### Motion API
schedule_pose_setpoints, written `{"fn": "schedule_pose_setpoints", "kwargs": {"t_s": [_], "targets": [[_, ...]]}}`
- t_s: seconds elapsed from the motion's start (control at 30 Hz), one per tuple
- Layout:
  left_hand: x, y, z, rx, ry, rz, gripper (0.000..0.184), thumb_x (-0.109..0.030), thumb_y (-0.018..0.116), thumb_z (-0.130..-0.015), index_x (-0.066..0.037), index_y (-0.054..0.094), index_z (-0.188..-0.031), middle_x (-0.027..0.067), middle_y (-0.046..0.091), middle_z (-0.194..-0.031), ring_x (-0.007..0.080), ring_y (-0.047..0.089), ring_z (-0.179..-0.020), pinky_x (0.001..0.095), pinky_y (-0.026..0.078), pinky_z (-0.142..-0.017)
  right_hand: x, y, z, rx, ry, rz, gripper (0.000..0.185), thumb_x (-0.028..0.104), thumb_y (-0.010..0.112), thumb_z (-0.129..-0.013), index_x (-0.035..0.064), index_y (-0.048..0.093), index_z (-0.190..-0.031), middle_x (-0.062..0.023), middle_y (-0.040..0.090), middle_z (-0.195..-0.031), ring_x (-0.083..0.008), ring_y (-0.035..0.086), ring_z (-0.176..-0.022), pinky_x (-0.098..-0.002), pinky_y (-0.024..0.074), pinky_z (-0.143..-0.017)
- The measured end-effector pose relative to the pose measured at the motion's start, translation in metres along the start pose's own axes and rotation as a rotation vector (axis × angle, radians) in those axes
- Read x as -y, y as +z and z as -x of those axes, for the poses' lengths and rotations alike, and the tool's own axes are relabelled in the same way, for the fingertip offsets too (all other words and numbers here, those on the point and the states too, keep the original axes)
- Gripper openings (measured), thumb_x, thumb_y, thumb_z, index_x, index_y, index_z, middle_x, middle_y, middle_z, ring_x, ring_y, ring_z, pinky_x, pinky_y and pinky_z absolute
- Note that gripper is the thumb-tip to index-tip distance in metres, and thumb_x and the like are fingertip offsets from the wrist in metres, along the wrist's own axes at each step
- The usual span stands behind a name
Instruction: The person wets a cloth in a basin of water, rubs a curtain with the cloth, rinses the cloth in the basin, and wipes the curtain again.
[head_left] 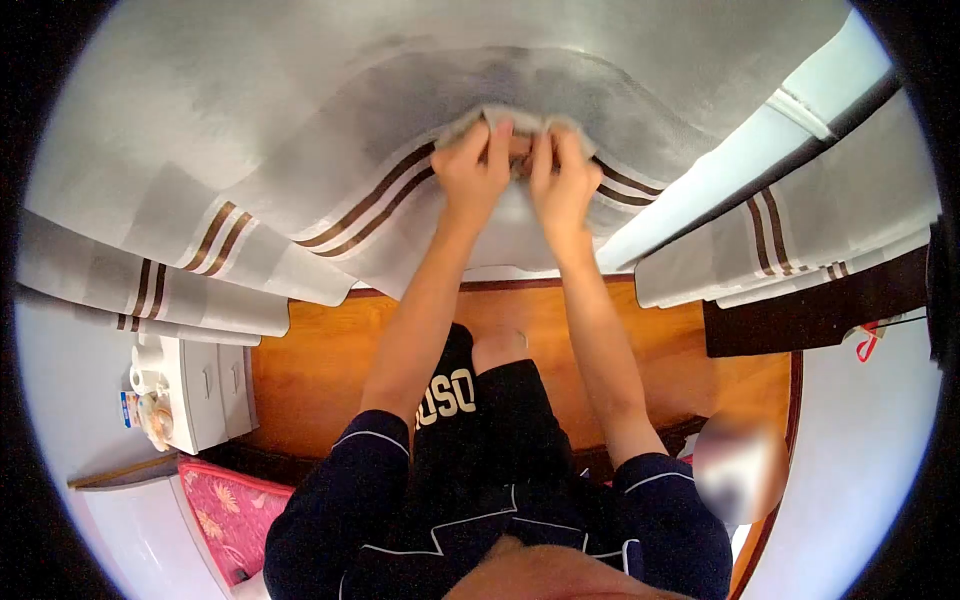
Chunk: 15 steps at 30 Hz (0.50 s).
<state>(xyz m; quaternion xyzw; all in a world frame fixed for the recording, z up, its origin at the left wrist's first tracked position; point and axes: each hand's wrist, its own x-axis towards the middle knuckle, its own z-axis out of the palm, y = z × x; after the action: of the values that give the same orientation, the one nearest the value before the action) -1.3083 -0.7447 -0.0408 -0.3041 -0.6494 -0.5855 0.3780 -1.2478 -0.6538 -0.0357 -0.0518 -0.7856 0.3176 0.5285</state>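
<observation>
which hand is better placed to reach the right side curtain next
Right hand, probably: it lies nearer the right-hand striped curtain, with the left hand farther across. Both pinch the middle striped curtain, so the right would likely need to release it first.

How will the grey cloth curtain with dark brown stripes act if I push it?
The curtain is probably floppy: its stripes bend in waves. It likely folds easily, since it bunches up at the left hand and right hand.
</observation>
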Motion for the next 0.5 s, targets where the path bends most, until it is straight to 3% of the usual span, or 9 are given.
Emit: {"fn": "schedule_pose_setpoints", "kwargs": {"t_s": [0.03,0.13,0.23,0.33,0.4,0.47,0.5], "targets": [[0.019,0.000,0.026,0.061,0.021,-0.060,0.021,-0.013,0.063,-0.082,-0.002,0.059,-0.065,0.0099,0.058,-0.054,0.0139,0.052,-0.043,0.0261,0.041,-0.044,-0.013,0.000,0.026,0.064,0.098,-0.018,0.007,0.009,0.058,-0.085,0.0031,0.056,-0.087,-0.0146,0.060,-0.067,-0.0295,0.062,-0.060,-0.0359,0.0481,-0.053],[0.040,-0.005,0.091,0.160,-0.055,0.028,0.019,-0.011,0.064,-0.080,-0.002,0.057,-0.065,0.0111,0.057,-0.055,0.0148,0.050,-0.042,0.0269,0.040,-0.043,-0.064,0.011,0.092,0.118,0.076,0.042,0.004,0.004,0.057,-0.084,-0.0001,0.056,-0.085,-0.0144,0.060,-0.067,-0.0242,0.062,-0.058,-0.0319,0.0468,-0.052],[0.045,-0.001,0.115,0.222,-0.124,-0.003,0.020,-0.011,0.061,-0.083,-0.002,0.056,-0.065,0.0095,0.056,-0.053,0.0141,0.049,-0.042,0.0278,0.040,-0.044,-0.077,0.009,0.109,0.177,0.053,0.103,0.005,0.009,0.054,-0.087,0.0037,0.055,-0.088,-0.0167,0.059,-0.069,-0.0307,0.061,-0.061,-0.0363,0.0483,-0.054],[0.027,0.012,0.100,0.186,-0.239,0.069,0.022,-0.011,0.057,-0.085,-0.002,0.057,-0.066,0.0085,0.057,-0.054,0.0142,0.051,-0.044,0.0282,0.041,-0.046,-0.072,0.000,0.096,0.174,0.128,-0.039,0.006,0.009,0.054,-0.087,0.0032,0.055,-0.087,-0.0182,0.058,-0.071,-0.0316,0.060,-0.061,-0.0365,0.0472,-0.053],[0.002,0.022,0.068,0.129,-0.163,0.130,0.021,-0.008,0.059,-0.084,-0.001,0.056,-0.065,0.0066,0.065,-0.061,0.0190,0.059,-0.046,0.0265,0.044,-0.045,-0.055,-0.013,0.065,0.073,0.131,0.027,0.007,0.009,0.055,-0.087,0.0025,0.057,-0.086,-0.0186,0.057,-0.072,-0.0324,0.059,-0.061,-0.0368,0.0456,-0.054],[-0.008,0.034,0.038,0.158,-0.064,0.000,0.023,-0.008,0.058,-0.085,-0.001,0.056,-0.063,0.0058,0.064,-0.060,0.0161,0.058,-0.046,0.0269,0.043,-0.044,-0.043,-0.025,0.030,-0.042,0.064,0.071,0.007,0.009,0.056,-0.086,0.0025,0.057,-0.086,-0.0180,0.056,-0.070,-0.0324,0.058,-0.061,-0.0369,0.0450,-0.054],[-0.024,0.041,0.022,0.134,-0.059,0.078,0.023,-0.010,0.059,-0.085,-0.002,0.057,-0.064,0.0068,0.063,-0.059,0.0156,0.056,-0.046,0.0270,0.042,-0.045,-0.031,-0.035,0.011,-0.065,0.066,0.038,0.006,0.009,0.057,-0.085,0.0025,0.057,-0.086,-0.0175,0.056,-0.069,-0.0324,0.058,-0.060,-0.0368,0.0447,-0.054]]}}
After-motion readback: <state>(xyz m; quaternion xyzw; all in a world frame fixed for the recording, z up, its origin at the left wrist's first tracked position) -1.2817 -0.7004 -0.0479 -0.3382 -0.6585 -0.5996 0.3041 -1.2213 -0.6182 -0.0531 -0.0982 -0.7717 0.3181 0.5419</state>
